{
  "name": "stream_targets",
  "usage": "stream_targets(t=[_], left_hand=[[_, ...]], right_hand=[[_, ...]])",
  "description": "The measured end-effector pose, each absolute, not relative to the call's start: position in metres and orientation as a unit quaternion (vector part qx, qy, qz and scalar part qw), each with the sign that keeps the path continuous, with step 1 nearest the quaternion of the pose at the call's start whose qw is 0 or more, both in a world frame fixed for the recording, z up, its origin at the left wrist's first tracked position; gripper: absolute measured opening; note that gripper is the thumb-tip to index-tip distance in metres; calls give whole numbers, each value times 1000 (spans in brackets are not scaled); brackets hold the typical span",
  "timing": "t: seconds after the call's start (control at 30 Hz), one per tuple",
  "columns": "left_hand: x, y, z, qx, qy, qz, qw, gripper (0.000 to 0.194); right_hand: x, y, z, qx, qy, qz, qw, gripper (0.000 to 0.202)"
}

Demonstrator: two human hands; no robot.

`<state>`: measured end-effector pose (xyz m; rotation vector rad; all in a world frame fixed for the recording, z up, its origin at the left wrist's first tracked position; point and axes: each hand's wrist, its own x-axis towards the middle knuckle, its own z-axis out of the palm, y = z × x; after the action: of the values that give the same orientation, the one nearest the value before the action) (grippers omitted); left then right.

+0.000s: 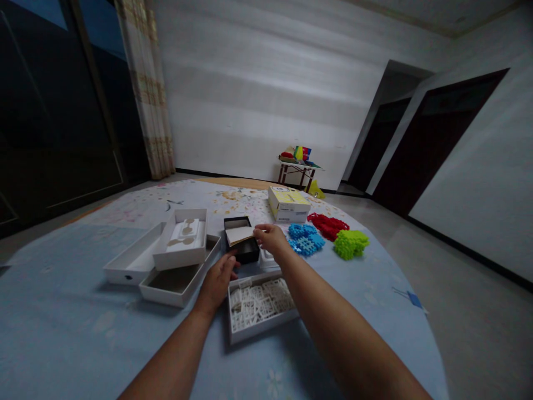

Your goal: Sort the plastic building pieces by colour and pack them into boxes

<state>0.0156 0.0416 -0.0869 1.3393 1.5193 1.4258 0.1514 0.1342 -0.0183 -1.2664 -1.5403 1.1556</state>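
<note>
A small black box (pixel 250 254) lies open-topped on the table. My right hand (pixel 271 239) pinches the right edge of a cream-coloured card (pixel 240 235), which is tilted over the black box's opening. At the near left corner of that same box, my left hand (pixel 218 279) is curled, with thumb and fingers against its side. In front of both hands sits a white box (pixel 241 336) filled with white lattice-like plastic pieces (pixel 260 301). A white item (pixel 266 259), partly hidden by my right wrist, stands right of the black box.
Stacked white box parts (pixel 175 258) stand at the left. Beyond my right hand are a yellow-and-white carton (pixel 289 205) and piles of blue (pixel 307 241), red (pixel 328 225) and lime-green (pixel 351 243) plastic pieces. A flowered cloth (pixel 104 333) covers the round-edged table.
</note>
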Motion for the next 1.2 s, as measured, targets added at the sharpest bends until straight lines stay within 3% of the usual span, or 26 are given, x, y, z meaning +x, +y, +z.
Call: stream_targets(t=[0.23,0.4,0.6,0.9,1.03,1.2], left_hand=[[16,40,-84,509,583,540,331,60],[16,42,-85,507,575,544,341,57],[16,41,-81,545,551,553,305,54],[15,44,-86,494,582,555,329,64],[16,39,-80,465,582,571,345,65],[16,38,-78,439,562,602,360,64]], right_hand=[[170,138,10,-462,-574,495,461,16],[169,127,6,-451,-584,509,444,15],[159,111,-17,-468,-605,486,423,38],[216,107,9,-392,-560,521,510,39],[248,103,1,-367,-581,552,473,31],[276,92,-13,-396,-610,591,351,30]])
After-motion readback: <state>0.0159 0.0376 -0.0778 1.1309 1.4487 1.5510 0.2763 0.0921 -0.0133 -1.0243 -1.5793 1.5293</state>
